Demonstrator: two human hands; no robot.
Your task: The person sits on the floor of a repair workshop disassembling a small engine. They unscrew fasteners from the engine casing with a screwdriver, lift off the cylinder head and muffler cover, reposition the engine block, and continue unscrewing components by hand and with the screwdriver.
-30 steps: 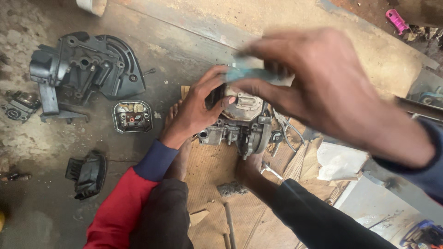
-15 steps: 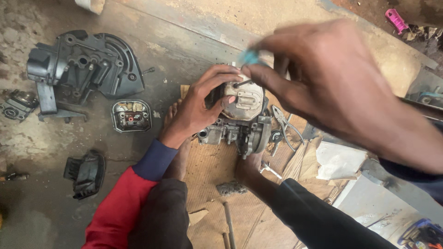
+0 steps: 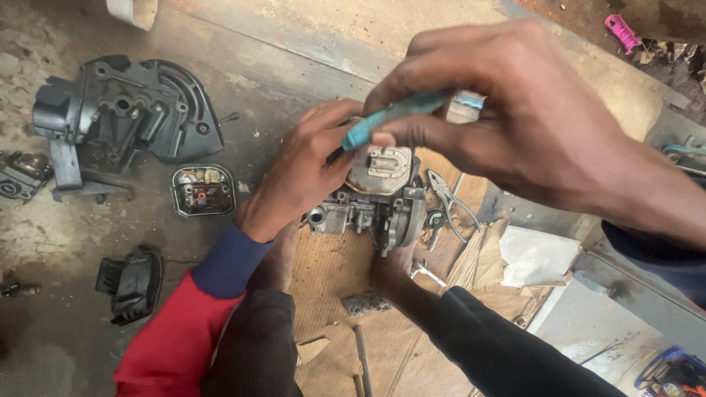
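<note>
Carburetor sits on a sheet of cardboard on the concrete floor, centre of view, metal grey, with a rounded cover plate on top. Two bare feet brace it from below: one foot at its left end, the other foot under its right end, both touching it. Black trouser legs run down out of view.

Left hand, red sleeve with blue cuff, is wrapped over the upper left side of the carburetor, fingers curled onto the edge of the top cover. Firm grip, not spread.

Right hand is close to the camera, above the carburetor. Thumb and fingers pinch a teal-handled tool; the handle points down-left towards the top cover. Tool tip is hidden behind the hands, so can't tell if it touches the cover.

Around it:
- pliers lie just right of the carburetor, jaws partly open, touching or nearly so
- grey engine housing at upper left, well apart
- small open cover with a red bit inside, between housing and left hand
- black plastic part at lower left, near the red sleeve
- white paper at right on the cardboard edge
- pink object at top right, too small to identify
</note>
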